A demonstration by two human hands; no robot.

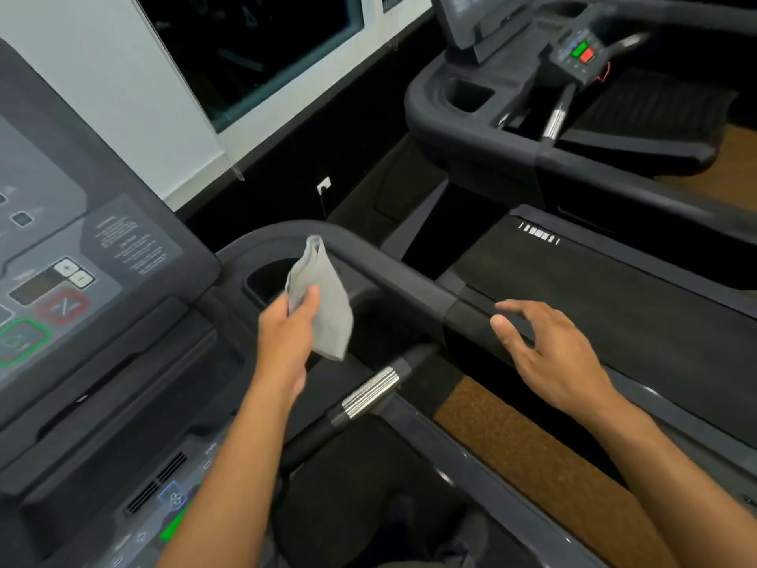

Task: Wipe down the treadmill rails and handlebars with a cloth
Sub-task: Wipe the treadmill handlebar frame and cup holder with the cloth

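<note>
Holding the cloth [321, 297] at frame centre, the left hand [286, 334] pinches it between thumb and fingers near its lower left edge; the rest of the cloth stands up and droops to the right. It is grey, thin, loosely folded, and hangs above the cup well [266, 276], just left of the rail [393, 276]; contact with the rail cannot be confirmed.

Near field, lower centre: a short handlebar [368, 393] with a ribbed metal sleeve runs diagonally beneath both forearms. It looks rigid and smooth; the ribs would likely trap grime and want a wrap-around wipe.

Right hand [549, 354], centre right: released, fingers spread, grasping nothing, hovering at the dark padded end of the rail. Whether the fingertips touch the pad cannot be told.

Handling judgement: the cloth is light, soft and limp, with no stiffness of its own. A pinch at one edge gives little wiping area. Better to bunch it into the palm or drape it over the rail and close the hand around it. The rail is fixed, matte, tubular, so firm pressure should be safe.

Left of frame: the console [65, 280] with buttons, not part of the task.

Far field, upper right: a second treadmill [512, 129] with its own handlebars, well apart.
</note>
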